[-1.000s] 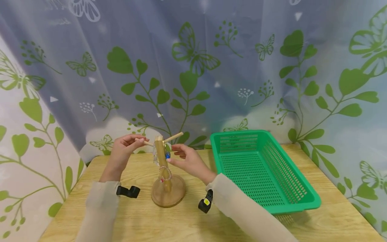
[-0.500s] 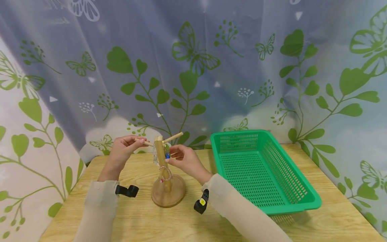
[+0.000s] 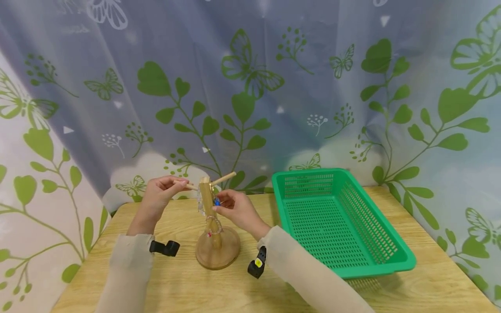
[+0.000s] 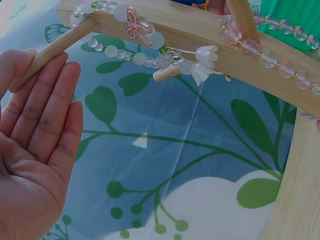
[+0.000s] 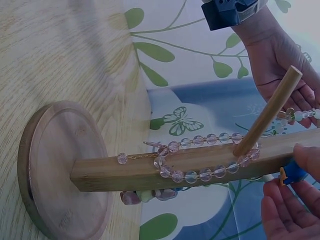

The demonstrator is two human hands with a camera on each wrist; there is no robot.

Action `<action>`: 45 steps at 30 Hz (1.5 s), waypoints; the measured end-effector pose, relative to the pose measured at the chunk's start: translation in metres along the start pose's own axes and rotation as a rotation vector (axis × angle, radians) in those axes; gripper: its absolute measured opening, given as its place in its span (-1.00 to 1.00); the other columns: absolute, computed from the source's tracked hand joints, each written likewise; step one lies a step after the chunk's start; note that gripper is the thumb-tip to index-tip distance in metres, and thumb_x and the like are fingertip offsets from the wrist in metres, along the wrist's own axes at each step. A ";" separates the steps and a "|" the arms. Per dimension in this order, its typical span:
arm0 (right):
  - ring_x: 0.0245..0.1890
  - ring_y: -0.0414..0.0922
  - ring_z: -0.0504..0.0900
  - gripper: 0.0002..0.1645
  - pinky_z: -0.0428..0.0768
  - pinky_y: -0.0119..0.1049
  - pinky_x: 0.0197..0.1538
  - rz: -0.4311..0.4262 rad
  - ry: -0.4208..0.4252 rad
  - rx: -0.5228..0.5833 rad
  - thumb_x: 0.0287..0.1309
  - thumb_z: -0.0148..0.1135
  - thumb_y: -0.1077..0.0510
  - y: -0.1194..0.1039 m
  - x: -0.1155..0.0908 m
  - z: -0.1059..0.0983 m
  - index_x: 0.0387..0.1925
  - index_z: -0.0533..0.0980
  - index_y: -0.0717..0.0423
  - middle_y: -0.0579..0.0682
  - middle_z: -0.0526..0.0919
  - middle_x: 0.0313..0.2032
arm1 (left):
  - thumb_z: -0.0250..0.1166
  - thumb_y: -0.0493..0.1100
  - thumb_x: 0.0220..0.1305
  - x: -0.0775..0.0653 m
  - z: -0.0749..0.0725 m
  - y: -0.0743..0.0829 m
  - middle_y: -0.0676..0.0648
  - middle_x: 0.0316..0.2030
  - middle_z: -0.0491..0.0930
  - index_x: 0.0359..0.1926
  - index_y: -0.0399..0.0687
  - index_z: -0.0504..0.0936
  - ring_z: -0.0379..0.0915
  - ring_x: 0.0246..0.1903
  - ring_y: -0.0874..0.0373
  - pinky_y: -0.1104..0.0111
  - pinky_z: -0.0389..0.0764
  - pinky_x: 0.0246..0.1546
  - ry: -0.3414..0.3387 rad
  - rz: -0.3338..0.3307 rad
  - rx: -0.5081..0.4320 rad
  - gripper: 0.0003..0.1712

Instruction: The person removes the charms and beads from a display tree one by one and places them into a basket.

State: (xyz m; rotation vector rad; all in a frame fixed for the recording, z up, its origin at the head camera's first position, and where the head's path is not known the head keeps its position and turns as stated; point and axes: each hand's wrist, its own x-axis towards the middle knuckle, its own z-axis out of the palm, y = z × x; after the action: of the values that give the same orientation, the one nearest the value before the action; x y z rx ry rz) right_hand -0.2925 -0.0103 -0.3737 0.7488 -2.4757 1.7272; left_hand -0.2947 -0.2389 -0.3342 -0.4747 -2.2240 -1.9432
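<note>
A wooden jewelry stand (image 3: 207, 193) on a round base (image 3: 217, 254) stands upright on the table. My left hand (image 3: 156, 198) pinches the left peg (image 4: 55, 52) between thumb and fingers. From that peg hangs a pale bead bracelet (image 4: 117, 52) with a pink bow and white flower charms (image 4: 202, 62). At the post's other side, my right hand (image 3: 239, 211) pinches a small blue charm (image 5: 294, 172) with a yellow part; most of its string is hidden behind the post. Lower down, a pink and clear bead bracelet (image 5: 206, 175) loops over another peg (image 5: 270, 110).
A green plastic basket (image 3: 342, 271) with perforated walls stands to the right of my right hand. An upper peg (image 3: 225, 178) sticks out toward the back right. Behind the wooden table (image 3: 172, 282) hangs a curtain (image 3: 297, 100) printed with leaves and butterflies.
My right hand has moved slightly left and down, its fingertips drawing together on the blue charm. The left hand stays at the peg, and the stand has barely moved.
</note>
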 end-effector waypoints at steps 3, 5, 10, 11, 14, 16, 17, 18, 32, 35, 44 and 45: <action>-0.25 -0.13 0.60 -0.62 0.57 -0.36 -0.16 0.004 0.003 -0.005 0.11 0.34 0.14 -0.001 -0.001 -0.001 -0.05 0.54 0.22 0.05 0.64 -0.20 | 0.28 -0.13 0.26 -0.001 -0.001 -0.001 0.18 -0.35 0.67 -0.41 0.08 0.71 0.50 -0.12 0.25 -0.09 0.13 0.25 -0.001 0.001 -0.001 -0.88; -0.24 -0.14 0.59 -0.63 0.57 -0.35 -0.15 0.010 0.004 -0.008 0.11 0.35 0.13 -0.001 -0.001 -0.002 -0.06 0.54 0.20 0.04 0.63 -0.20 | 0.28 -0.14 0.26 0.000 -0.001 -0.001 0.18 -0.35 0.67 -0.40 0.08 0.71 0.52 -0.13 0.25 -0.10 0.13 0.25 -0.001 0.006 -0.006 -0.89; -0.22 -0.15 0.58 -0.64 0.56 -0.34 -0.12 0.025 0.006 0.013 0.10 0.35 0.10 -0.001 -0.003 -0.005 -0.08 0.54 0.15 0.03 0.62 -0.20 | 0.28 -0.15 0.26 0.000 0.000 -0.002 0.18 -0.35 0.67 -0.38 0.07 0.71 0.54 -0.17 0.26 -0.10 0.14 0.25 -0.004 0.015 -0.009 -0.89; -0.22 -0.15 0.58 -0.64 0.57 -0.33 -0.12 0.023 0.007 0.017 0.10 0.35 0.10 -0.001 -0.004 -0.006 -0.08 0.54 0.15 0.04 0.62 -0.19 | 0.28 -0.15 0.26 0.000 0.000 -0.002 0.18 -0.35 0.67 -0.39 0.07 0.71 0.55 -0.17 0.26 -0.10 0.14 0.25 -0.003 0.015 -0.008 -0.89; -0.24 -0.15 0.59 -0.66 0.57 -0.35 -0.15 0.018 0.017 0.021 0.09 0.36 0.11 -0.001 -0.005 -0.009 -0.11 0.55 0.16 0.04 0.63 -0.22 | 0.27 -0.15 0.26 0.000 0.000 -0.003 0.17 -0.35 0.66 -0.39 0.07 0.71 0.55 -0.16 0.25 -0.10 0.15 0.25 -0.004 0.014 -0.009 -0.89; -0.26 -0.16 0.60 -0.67 0.58 -0.36 -0.17 0.015 0.027 0.019 0.09 0.37 0.11 -0.002 -0.005 -0.011 -0.12 0.55 0.15 0.03 0.63 -0.23 | 0.28 -0.14 0.26 0.000 0.001 -0.003 0.17 -0.34 0.66 -0.40 0.08 0.70 0.54 -0.16 0.25 -0.09 0.15 0.25 -0.001 0.012 -0.012 -0.89; -0.27 -0.15 0.60 -0.67 0.58 -0.36 -0.18 0.013 0.030 0.023 0.08 0.37 0.12 -0.003 -0.005 -0.012 -0.13 0.55 0.16 0.03 0.63 -0.24 | 0.28 -0.14 0.26 0.000 0.001 -0.004 0.16 -0.34 0.66 -0.40 0.08 0.70 0.55 -0.17 0.25 -0.09 0.16 0.25 -0.001 0.012 -0.012 -0.89; -0.28 -0.16 0.60 -0.68 0.58 -0.37 -0.20 0.015 0.033 0.026 0.08 0.37 0.12 -0.003 -0.005 -0.013 -0.13 0.55 0.15 0.01 0.63 -0.25 | 0.27 -0.14 0.26 0.000 0.000 -0.004 0.17 -0.34 0.66 -0.40 0.08 0.70 0.54 -0.16 0.25 -0.09 0.15 0.25 -0.002 0.012 -0.015 -0.89; -0.28 -0.15 0.60 -0.67 0.59 -0.33 -0.21 0.026 0.052 0.107 0.07 0.38 0.12 -0.017 -0.006 -0.032 -0.13 0.55 0.14 0.02 0.63 -0.25 | 0.27 -0.13 0.27 0.000 0.000 -0.003 0.18 -0.36 0.67 -0.43 0.11 0.68 0.57 -0.21 0.28 -0.05 0.17 0.25 0.012 -0.015 -0.005 -0.86; -0.28 -0.14 0.60 -0.66 0.59 -0.33 -0.20 0.028 0.055 0.128 0.06 0.38 0.13 -0.018 -0.006 -0.036 -0.13 0.54 0.15 0.05 0.64 -0.25 | 0.26 -0.15 0.28 0.000 0.000 -0.002 0.17 -0.37 0.66 -0.44 0.12 0.68 0.59 -0.23 0.27 -0.04 0.18 0.24 0.012 -0.015 -0.013 -0.85; -0.32 -0.16 0.59 -0.67 0.59 -0.34 -0.22 -0.007 0.092 0.172 0.04 0.39 0.19 -0.026 -0.010 -0.045 -0.13 0.53 0.20 0.05 0.63 -0.28 | 0.25 -0.16 0.28 0.000 0.002 -0.001 0.17 -0.37 0.67 -0.41 0.10 0.69 0.57 -0.22 0.26 -0.05 0.17 0.25 -0.001 -0.004 -0.026 -0.86; -0.32 -0.16 0.59 -0.67 0.59 -0.33 -0.22 -0.014 0.094 0.177 0.05 0.39 0.19 -0.026 -0.010 -0.046 -0.13 0.53 0.20 0.05 0.63 -0.28 | 0.25 -0.16 0.28 0.000 0.002 -0.001 0.16 -0.37 0.67 -0.41 0.09 0.69 0.58 -0.22 0.26 -0.05 0.17 0.25 0.000 -0.002 -0.025 -0.86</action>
State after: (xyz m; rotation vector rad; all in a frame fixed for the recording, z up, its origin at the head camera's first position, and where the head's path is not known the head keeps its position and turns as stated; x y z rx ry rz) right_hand -0.2842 0.0277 -0.3358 0.6770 -2.2753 1.9480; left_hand -0.2950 -0.2372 -0.3356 -0.4766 -2.2038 -1.9738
